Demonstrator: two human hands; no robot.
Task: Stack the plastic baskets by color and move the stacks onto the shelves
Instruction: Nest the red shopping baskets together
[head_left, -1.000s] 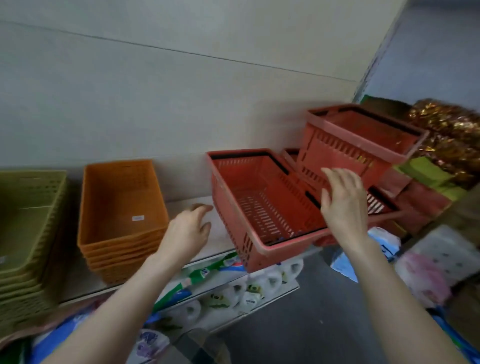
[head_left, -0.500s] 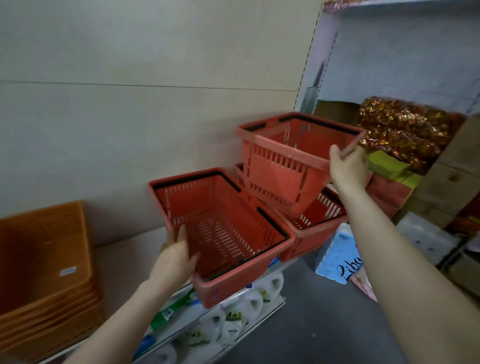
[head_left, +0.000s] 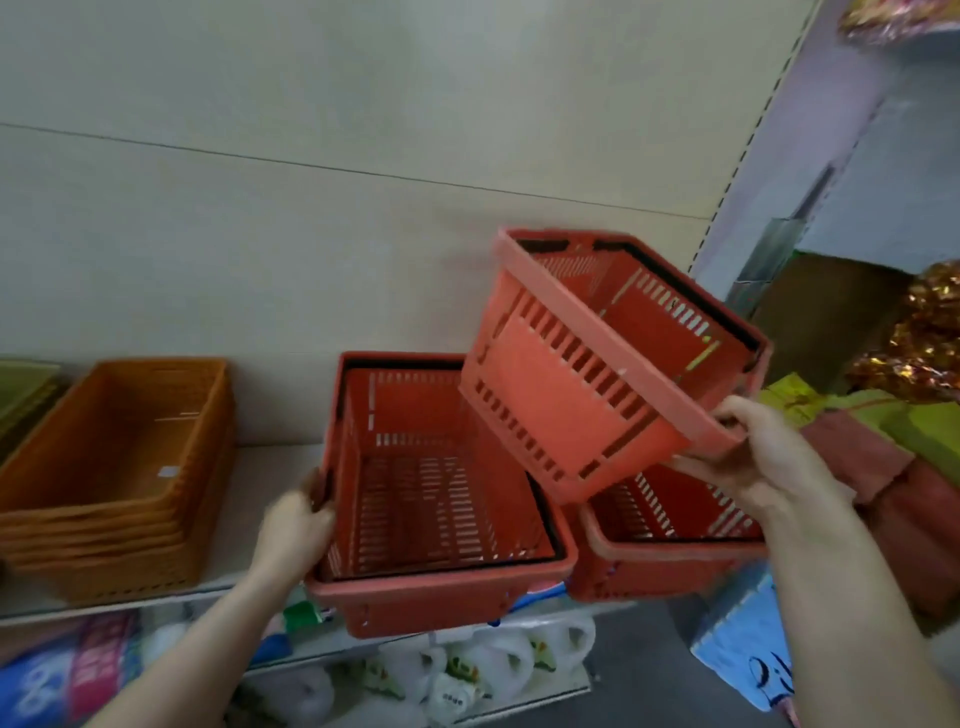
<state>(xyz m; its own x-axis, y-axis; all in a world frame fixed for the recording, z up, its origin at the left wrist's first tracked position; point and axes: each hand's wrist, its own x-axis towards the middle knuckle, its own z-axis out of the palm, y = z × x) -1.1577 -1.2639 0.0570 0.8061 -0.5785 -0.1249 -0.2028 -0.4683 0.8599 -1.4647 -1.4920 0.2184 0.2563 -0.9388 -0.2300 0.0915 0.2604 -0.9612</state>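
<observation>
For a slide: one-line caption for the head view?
Right hand holds a tilted red basket above the lower red basket that the left hand grips.

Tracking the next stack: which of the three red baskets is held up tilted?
The upper red basket, gripped at its rim by the right hand; the left red basket and right red basket lie level below it.

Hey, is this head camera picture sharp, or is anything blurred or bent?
Head view: motion blur softens the raised red basket and the right hand; the shelf upright leans, a wide-angle effect; lighting is flat, without glare.
</observation>
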